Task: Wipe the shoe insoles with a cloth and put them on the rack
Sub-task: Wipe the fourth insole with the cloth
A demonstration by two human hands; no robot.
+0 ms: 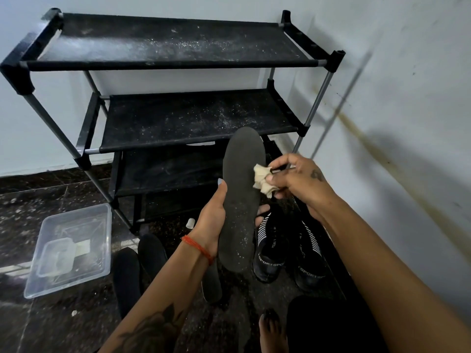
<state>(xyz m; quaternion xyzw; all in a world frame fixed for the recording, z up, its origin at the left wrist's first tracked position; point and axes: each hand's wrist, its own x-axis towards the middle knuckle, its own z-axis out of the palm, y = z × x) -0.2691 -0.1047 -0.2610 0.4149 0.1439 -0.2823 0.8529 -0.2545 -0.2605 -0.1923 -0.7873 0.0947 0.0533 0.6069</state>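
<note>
While the head view is the only one supplied, it shows the wiping step in hand. The left hand (211,225) holds an insole (240,200) in the air in front of the rack (178,62), its fingers wrapped round the lower half, thumb on the left edge and fingertips showing past the right edge. The right hand (298,179) pinches a bunched cloth (262,180) between thumb and fingers, and the cloth touches the right edge of the insole near its middle.

Orientation: the long axis of the insole runs nearly upright in the view, tilted slightly to the right at the top. The rounded toe end points up toward the middle shelf; the heel end points down toward the floor. Pale specks cover the lower half of the face turned to the camera, so wiping is judged incomplete.

Next move, as a judgement: draw the cloth along the long axis over the speckled area while the left hand keeps a firm grip, then lay the insole flat on a shelf.

More insoles (142,261) lie on the floor below the left wrist. A pair of shoes (288,253) stands under the right forearm, and a plastic tub (74,245) sits on the floor to the left.
</note>
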